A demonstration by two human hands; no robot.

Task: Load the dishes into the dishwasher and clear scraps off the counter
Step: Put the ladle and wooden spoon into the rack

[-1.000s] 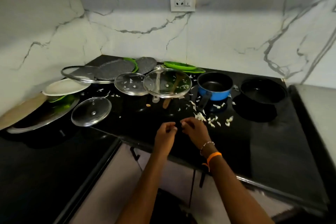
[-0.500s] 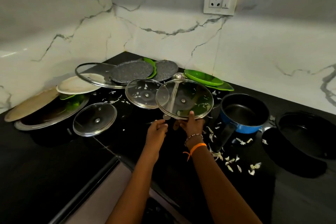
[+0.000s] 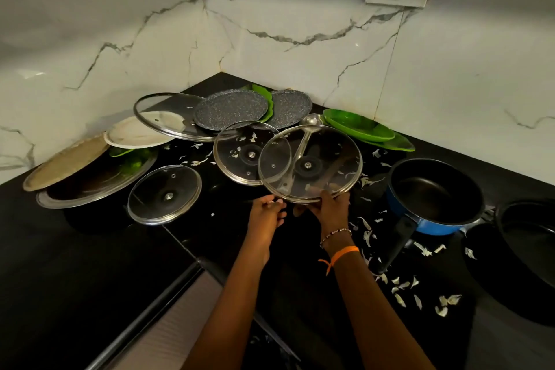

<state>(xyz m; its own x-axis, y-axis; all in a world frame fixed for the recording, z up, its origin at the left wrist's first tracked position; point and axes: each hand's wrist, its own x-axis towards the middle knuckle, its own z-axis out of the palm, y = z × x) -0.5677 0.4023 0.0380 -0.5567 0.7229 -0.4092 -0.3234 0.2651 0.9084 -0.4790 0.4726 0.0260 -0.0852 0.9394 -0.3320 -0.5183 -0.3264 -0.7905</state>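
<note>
Progress near zero. Right hand (image 3: pixel 329 206) pinching near rim of big glass lid (image 3: pixel 310 164), tilted over ladle (image 3: pixel 303 138); left hand (image 3: pixel 267 213) loosely curled beside, empty (apparently). Plates, pans, scraps (image 3: pixel 402 285) all on bench (image 3: pixel 90 249); dishwasher not visible.
</note>
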